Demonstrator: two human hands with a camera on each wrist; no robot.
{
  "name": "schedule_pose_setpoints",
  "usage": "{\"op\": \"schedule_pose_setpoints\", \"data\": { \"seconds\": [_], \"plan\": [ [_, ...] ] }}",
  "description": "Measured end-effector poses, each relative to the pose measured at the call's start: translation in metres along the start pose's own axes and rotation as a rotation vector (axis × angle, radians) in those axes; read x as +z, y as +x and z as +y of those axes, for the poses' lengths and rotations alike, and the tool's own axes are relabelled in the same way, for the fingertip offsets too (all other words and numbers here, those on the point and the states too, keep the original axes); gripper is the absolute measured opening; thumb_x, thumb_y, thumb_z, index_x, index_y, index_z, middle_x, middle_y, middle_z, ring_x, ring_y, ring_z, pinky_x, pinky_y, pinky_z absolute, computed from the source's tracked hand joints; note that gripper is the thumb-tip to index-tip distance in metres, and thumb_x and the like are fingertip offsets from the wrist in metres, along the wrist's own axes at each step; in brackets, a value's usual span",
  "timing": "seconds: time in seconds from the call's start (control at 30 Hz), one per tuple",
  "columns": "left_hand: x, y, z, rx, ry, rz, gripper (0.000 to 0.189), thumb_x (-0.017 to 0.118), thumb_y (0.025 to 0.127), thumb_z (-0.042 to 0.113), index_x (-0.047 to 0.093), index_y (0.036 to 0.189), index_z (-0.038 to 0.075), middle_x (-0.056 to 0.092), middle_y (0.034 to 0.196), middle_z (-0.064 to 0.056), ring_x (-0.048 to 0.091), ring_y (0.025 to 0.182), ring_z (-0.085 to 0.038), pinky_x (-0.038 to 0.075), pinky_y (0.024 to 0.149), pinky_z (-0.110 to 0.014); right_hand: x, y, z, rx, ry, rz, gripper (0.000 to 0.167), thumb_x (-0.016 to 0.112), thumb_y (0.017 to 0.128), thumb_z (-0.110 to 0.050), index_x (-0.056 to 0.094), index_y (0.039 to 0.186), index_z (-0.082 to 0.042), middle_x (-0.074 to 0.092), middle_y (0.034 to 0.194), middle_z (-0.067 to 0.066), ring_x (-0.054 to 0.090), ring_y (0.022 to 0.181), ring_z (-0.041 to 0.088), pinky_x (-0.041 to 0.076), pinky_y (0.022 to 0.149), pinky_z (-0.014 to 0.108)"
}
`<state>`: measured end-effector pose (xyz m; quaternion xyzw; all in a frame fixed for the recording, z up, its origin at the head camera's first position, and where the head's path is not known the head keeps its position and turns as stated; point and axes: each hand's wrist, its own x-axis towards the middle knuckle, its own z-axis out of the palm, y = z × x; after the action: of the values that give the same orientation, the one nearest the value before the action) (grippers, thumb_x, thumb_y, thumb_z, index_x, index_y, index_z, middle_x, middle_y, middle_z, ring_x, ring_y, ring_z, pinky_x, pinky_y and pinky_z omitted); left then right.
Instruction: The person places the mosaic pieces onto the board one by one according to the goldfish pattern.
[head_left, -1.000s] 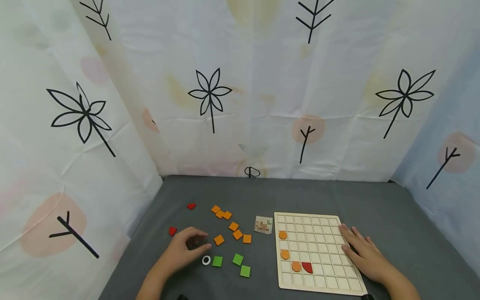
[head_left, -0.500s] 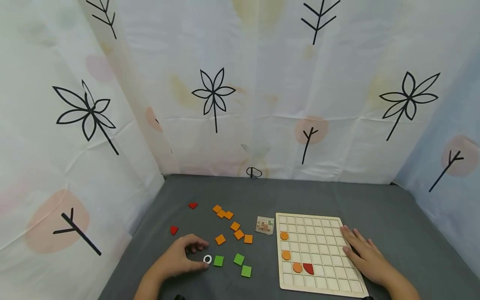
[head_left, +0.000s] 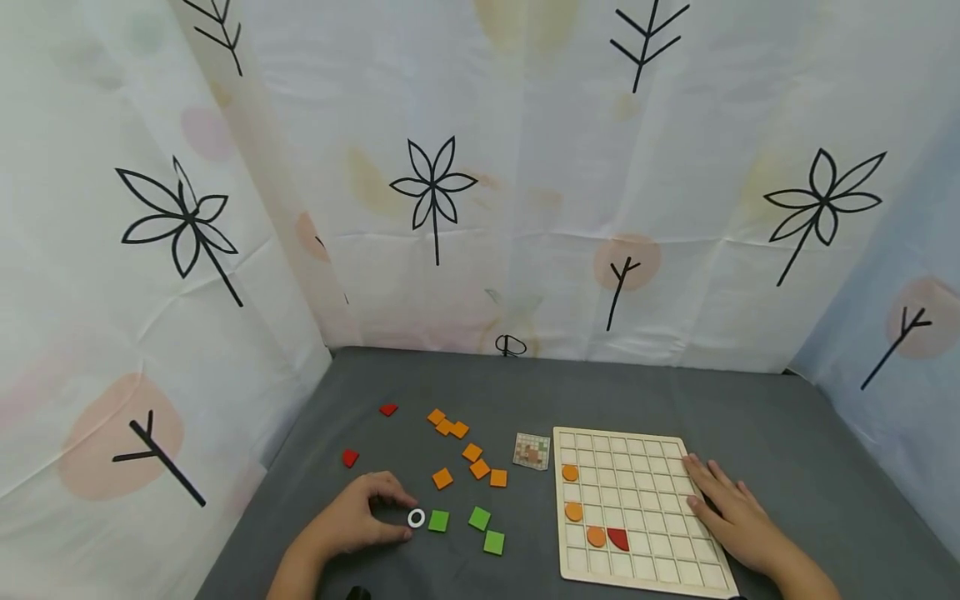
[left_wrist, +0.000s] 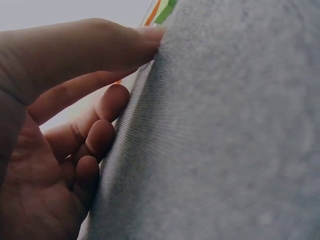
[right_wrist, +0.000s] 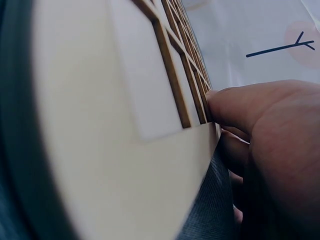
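Observation:
A white ring (head_left: pixel 416 518) lies on the grey cloth, between the thumb and forefinger of my left hand (head_left: pixel 348 517). The fingertips pinch at its near and far edges. In the left wrist view the thumb (left_wrist: pixel 115 42) reaches down to the cloth and the other fingers curl below; the ring is hidden there. My right hand (head_left: pixel 738 521) rests with extended fingers on the right edge of the wooden grid board (head_left: pixel 660 500). On the board sit several orange discs (head_left: pixel 596 536) and a red quarter-round piece (head_left: pixel 618 540).
Several green squares (head_left: pixel 438 521) lie just right of the ring. Farther back are several orange squares (head_left: pixel 479 469) and two red pieces (head_left: pixel 350 457). A small pattern card (head_left: pixel 532 451) lies by the board's left edge. A printed curtain (head_left: pixel 525 250) surrounds the table.
My left hand has come down and nearer to me, its thumb and forefinger now on both sides of the white ring. My right hand stays on the board's edge. The view has shifted slightly.

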<state>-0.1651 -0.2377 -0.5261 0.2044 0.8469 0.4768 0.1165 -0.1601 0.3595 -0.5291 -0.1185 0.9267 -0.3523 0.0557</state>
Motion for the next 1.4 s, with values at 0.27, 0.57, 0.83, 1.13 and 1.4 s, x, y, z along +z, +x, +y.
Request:
{"op": "schedule_pose_setpoints", "data": {
  "seconds": [0.27, 0.57, 0.83, 1.13, 1.4],
  "plan": [
    [0.001, 0.004, 0.003, -0.018, 0.049, 0.009, 0.03, 0.095, 0.079, 0.028, 0.084, 0.106, 0.026, 0.072, 0.102, 0.004, 0.062, 0.092, -0.01, 0.051, 0.081, -0.025, -0.001, -0.001, -0.002, 0.0, -0.023, 0.02, 0.068, 0.056, 0.111, -0.033, 0.032, 0.166, -0.002, 0.025, 0.169, 0.034, 0.018, 0.151, 0.068, 0.003, 0.111, 0.087],
    [0.005, 0.004, 0.004, -0.006, 0.057, 0.008, 0.029, 0.096, 0.077, 0.029, 0.086, 0.103, 0.027, 0.07, 0.099, 0.004, 0.06, 0.094, -0.012, 0.049, 0.083, -0.026, -0.002, -0.002, -0.002, -0.002, -0.027, 0.021, 0.067, 0.056, 0.111, -0.032, 0.033, 0.166, -0.002, 0.026, 0.169, 0.034, 0.018, 0.151, 0.068, 0.004, 0.111, 0.087],
    [0.005, 0.004, 0.005, -0.01, 0.054, 0.027, 0.025, 0.094, 0.08, 0.029, 0.085, 0.103, 0.027, 0.071, 0.099, 0.004, 0.062, 0.091, -0.012, 0.051, 0.081, -0.026, -0.002, -0.001, -0.003, 0.0, -0.024, 0.013, 0.067, 0.057, 0.11, -0.033, 0.034, 0.165, 0.0, 0.026, 0.169, 0.033, 0.018, 0.151, 0.068, 0.005, 0.111, 0.087],
    [0.01, 0.019, 0.014, 0.057, 0.031, 0.099, 0.025, 0.091, 0.086, 0.029, 0.083, 0.108, 0.023, 0.074, 0.1, 0.003, 0.068, 0.087, -0.018, 0.058, 0.078, -0.028, 0.004, -0.004, -0.002, 0.006, -0.001, 0.01, 0.068, 0.058, 0.109, -0.033, 0.035, 0.165, -0.001, 0.026, 0.169, 0.032, 0.017, 0.152, 0.068, 0.005, 0.111, 0.087],
    [0.044, 0.073, 0.052, 0.169, 0.027, 0.073, 0.025, 0.089, 0.088, 0.029, 0.083, 0.111, 0.023, 0.072, 0.099, 0.001, 0.067, 0.087, -0.028, 0.057, 0.075, -0.03, 0.003, -0.003, -0.002, -0.01, -0.007, 0.029, 0.068, 0.057, 0.11, -0.033, 0.034, 0.165, -0.002, 0.026, 0.169, 0.033, 0.017, 0.152, 0.066, 0.003, 0.113, 0.086]
  ]
}}
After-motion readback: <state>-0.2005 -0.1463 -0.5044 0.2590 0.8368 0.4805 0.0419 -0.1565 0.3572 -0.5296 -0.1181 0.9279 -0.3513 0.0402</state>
